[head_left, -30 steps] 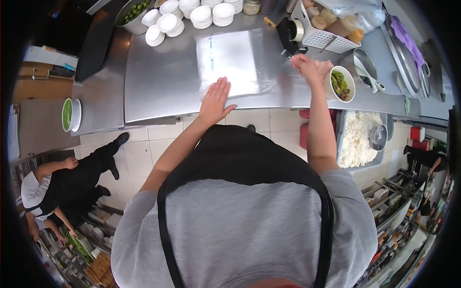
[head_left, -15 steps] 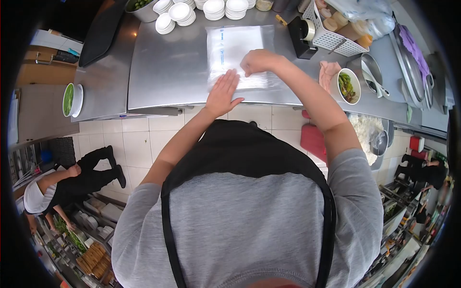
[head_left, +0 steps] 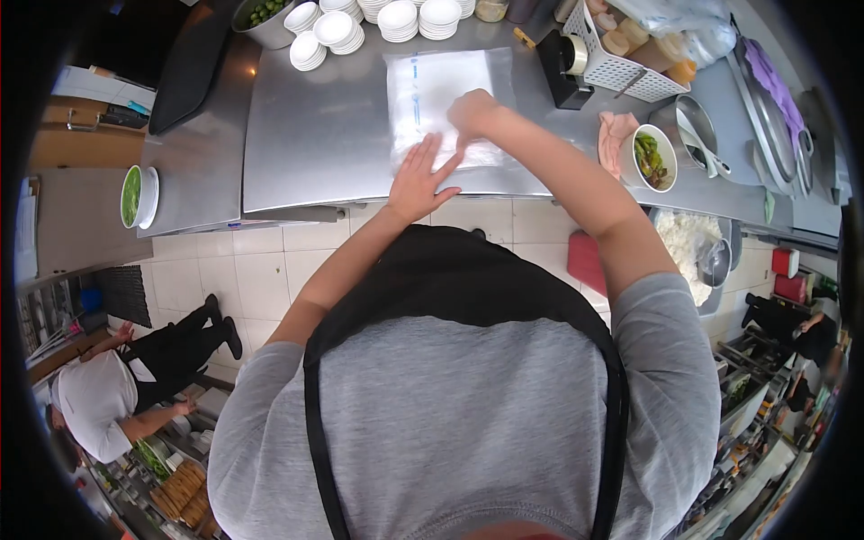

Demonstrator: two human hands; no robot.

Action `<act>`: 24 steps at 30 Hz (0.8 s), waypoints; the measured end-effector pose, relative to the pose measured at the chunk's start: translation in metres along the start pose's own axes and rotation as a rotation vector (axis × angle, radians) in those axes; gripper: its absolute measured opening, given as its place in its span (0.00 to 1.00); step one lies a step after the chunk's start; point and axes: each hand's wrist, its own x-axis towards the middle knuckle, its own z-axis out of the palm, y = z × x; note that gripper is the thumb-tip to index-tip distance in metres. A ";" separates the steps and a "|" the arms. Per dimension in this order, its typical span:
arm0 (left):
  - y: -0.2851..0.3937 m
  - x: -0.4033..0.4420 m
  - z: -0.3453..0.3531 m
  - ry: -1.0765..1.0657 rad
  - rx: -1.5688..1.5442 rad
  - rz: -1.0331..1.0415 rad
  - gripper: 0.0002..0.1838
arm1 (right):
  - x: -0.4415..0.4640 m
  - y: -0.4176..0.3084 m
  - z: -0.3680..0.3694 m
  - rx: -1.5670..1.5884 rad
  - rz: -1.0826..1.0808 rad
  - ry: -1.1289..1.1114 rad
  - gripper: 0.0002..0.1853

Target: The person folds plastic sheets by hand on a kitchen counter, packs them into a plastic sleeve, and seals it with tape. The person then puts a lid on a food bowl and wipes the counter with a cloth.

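A stack of clear plastic bags point(head_left: 454, 76) with blue print lies on the steel counter in front of me. My left hand point(head_left: 419, 184) rests flat on its near left part, fingers stretched out and thumb spread. Just right of it, my right hand point(head_left: 472, 117) is over the bags with its fingers curled in and slightly blurred. Whatever those fingers pinch, if anything, is hidden from me.
Stacked white dishes point(head_left: 335, 31) stand at the back of the counter point(head_left: 315, 135). To the right are a black tape dispenser point(head_left: 562, 76), a white basket point(head_left: 643, 83), a pink cloth point(head_left: 616, 139) and a bowl of green peppers point(head_left: 650, 162). A co-worker point(head_left: 99, 396) stands at left.
My right hand has shifted slightly left and nearer over the bags. My left hand stays flat, its fingers spread wider. The co-worker at left has turned and changed posture.
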 end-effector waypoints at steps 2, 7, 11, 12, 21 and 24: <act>0.000 0.000 0.000 0.011 -0.002 0.008 0.32 | 0.001 -0.001 -0.004 -0.030 0.000 -0.034 0.23; 0.001 -0.001 0.000 0.012 -0.017 0.006 0.31 | -0.002 0.012 -0.002 -0.070 0.062 0.014 0.27; 0.002 -0.001 -0.001 0.013 -0.015 0.008 0.31 | -0.018 0.049 0.007 0.000 0.186 0.017 0.29; 0.002 -0.002 -0.002 0.007 -0.021 0.009 0.31 | -0.026 0.058 0.008 0.027 0.238 0.068 0.26; -0.014 -0.004 -0.003 0.021 -0.040 -0.109 0.33 | -0.034 -0.065 0.078 0.125 0.185 0.781 0.26; -0.020 -0.009 -0.007 0.022 -0.125 -0.090 0.35 | -0.036 -0.064 0.084 0.265 0.322 0.730 0.30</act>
